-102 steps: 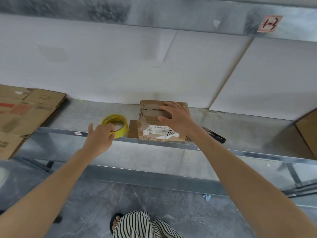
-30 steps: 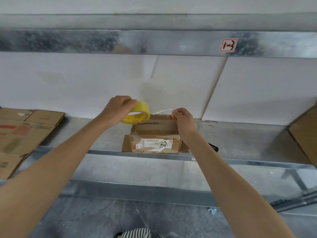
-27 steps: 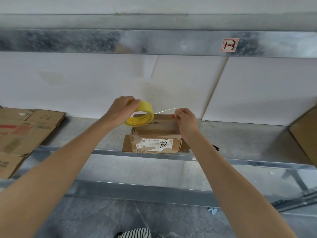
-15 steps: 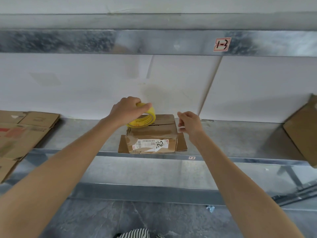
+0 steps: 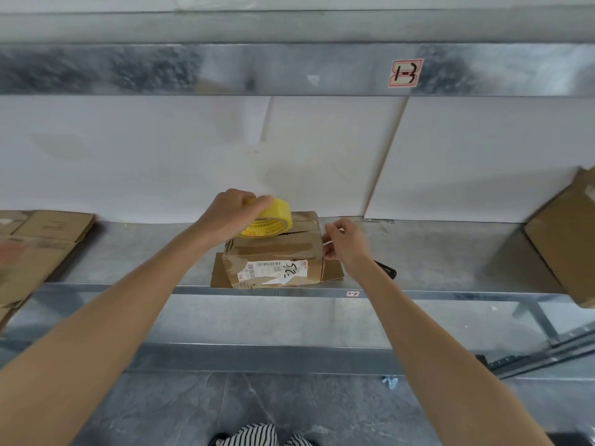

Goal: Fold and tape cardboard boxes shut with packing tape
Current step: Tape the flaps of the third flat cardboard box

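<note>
Taping 1 box (image 5: 277,252) at shelf (image 5: 450,292) front edge
Folded, not stuck yet; gripping tape roll (image 5: 272,220) with left hand (image 5: 230,217), pinching tape end (image 5: 327,243) with right hand (image 5: 346,241).

The box (image 5: 277,252) is small, brown and worn, patched with old tape, with a white barcode label bearing handwriting on its front. It sits upright at the front edge of the shelf (image 5: 450,255). Its top flaps are folded down with a dark gap between them, and two low flaps splay out at its sides. The yellow tape roll (image 5: 272,218), printed in red, is tilted over the box's top left, gripped by the left hand (image 5: 230,215). The right hand (image 5: 346,243) pinches a thin pale tape end (image 5: 328,243) at the box's top right edge.
</note>
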Motion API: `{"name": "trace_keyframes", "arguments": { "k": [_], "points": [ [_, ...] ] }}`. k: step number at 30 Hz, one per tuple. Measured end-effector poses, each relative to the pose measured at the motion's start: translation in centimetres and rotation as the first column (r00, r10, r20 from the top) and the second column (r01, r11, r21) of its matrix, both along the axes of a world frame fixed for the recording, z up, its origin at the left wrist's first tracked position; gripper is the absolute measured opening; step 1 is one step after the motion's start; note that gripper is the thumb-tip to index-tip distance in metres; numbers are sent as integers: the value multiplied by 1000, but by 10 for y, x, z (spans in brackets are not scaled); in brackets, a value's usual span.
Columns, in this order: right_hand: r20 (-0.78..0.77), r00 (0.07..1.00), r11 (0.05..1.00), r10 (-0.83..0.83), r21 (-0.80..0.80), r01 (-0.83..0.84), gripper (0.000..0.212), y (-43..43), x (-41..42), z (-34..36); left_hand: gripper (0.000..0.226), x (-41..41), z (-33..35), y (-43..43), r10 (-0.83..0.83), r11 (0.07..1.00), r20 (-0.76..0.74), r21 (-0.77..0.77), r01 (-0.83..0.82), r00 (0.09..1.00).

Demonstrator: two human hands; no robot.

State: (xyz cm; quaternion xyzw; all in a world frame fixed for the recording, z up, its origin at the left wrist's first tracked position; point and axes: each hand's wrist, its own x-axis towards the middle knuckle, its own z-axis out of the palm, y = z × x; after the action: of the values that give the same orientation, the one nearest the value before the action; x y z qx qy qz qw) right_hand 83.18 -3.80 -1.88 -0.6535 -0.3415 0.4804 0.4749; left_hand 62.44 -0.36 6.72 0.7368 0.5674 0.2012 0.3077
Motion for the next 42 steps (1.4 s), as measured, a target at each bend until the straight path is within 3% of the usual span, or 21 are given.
{"name": "trace_keyframes", "arguments": {
  "k": [8,11,13,16,19,21,23,25,28,31,34,37,40,42],
  "points": [
    [262,964,999,41,-7,-41,20,-3,-11,-12,44,3,-1,2,6,1000,31,6,-7,999],
    [260,955,984,142,-144,-107,17,-12,-10,-21,46,5,-1,4,5,1000,37,-3,-5,999],
    [240,954,967,177,-220,-124,29,-18,-8,-27,47,5,0,4,5,1000,39,1,-5,999],
    [544,835,996,81,-23,-81,42,-14,0,-8,48,6,0,6,11,1000,22,1,-11,1000],
    [665,742,930,87,213,-299,50,-9,-4,31,43,10,2,7,26,1000,14,-5,-26,1000],
    [759,592,854,269,97,-512,61,-1,-18,41,36,11,5,10,25,998,32,-60,-23,999],
    [790,480,806,381,-30,-590,85,7,-32,38,26,7,8,12,23,990,116,-140,-7,993],
    [771,496,818,400,-56,-572,108,12,-41,29,32,-1,5,14,22,984,221,-177,18,975],
    [773,506,845,384,-73,-530,114,14,-44,15,50,-12,-8,10,4,988,228,-153,32,974],
    [856,385,841,346,-101,-532,113,11,-44,12,68,-18,-6,12,87,995,244,-76,-70,966],
    [877,325,832,354,-136,-538,109,10,-44,13,63,-34,4,17,122,992,152,5,-124,981],
    [889,300,829,346,-140,-541,106,10,-43,13,55,-50,12,21,89,989,-57,124,-81,994],
    [899,270,823,345,-152,-547,103,10,-43,13,55,-63,12,24,115,968,-361,250,-22,926],
    [907,243,819,343,-162,-551,100,9,-43,14,51,-73,1,23,134,960,-470,281,4,873]
  ]
}}
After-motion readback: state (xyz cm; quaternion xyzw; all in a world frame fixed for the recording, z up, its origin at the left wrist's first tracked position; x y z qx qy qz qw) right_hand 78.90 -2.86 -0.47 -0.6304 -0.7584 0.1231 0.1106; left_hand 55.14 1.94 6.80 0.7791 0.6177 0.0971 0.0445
